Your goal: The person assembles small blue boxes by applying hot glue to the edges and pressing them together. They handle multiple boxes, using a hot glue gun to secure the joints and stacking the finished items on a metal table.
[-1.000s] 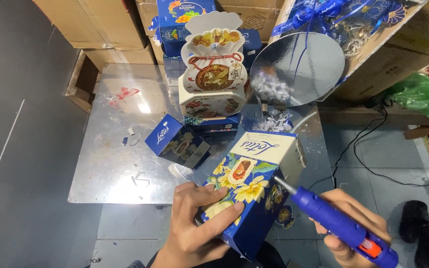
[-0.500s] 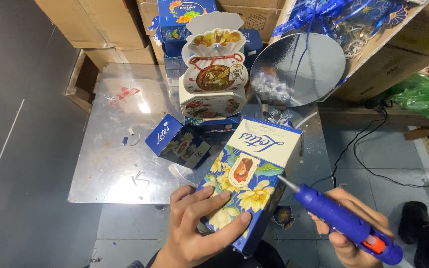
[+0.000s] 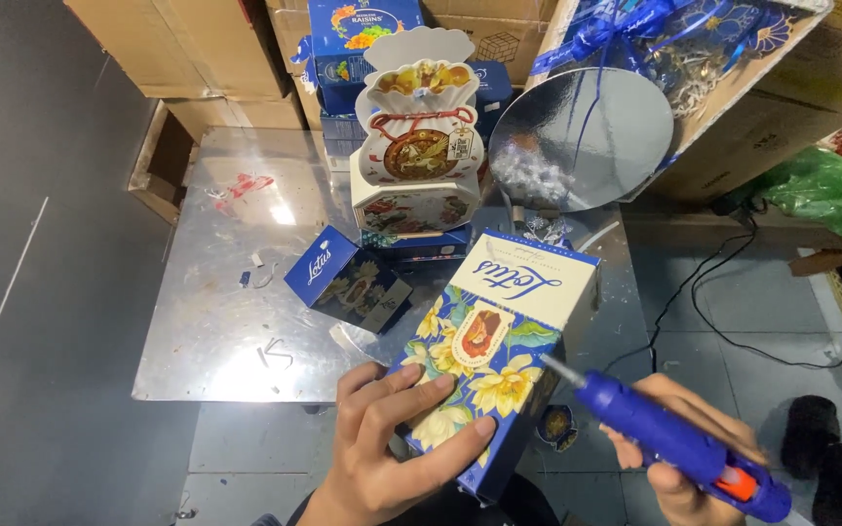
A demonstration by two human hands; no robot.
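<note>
With the left hand (image 3: 382, 443) clasped around a tilted blue floral box (image 3: 484, 356) above the metal table's (image 3: 216, 321) near edge, the right hand (image 3: 679, 443) grips a blue glue gun (image 3: 669, 438) whose nozzle seemingly nears the box's side, so gluing looks underway and calls for steady aim.

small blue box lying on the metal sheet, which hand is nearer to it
Left. The left hand grips the big floral box just below and right of the small blue box. The right hand holds the blue glue gun farther off to the right.
</note>
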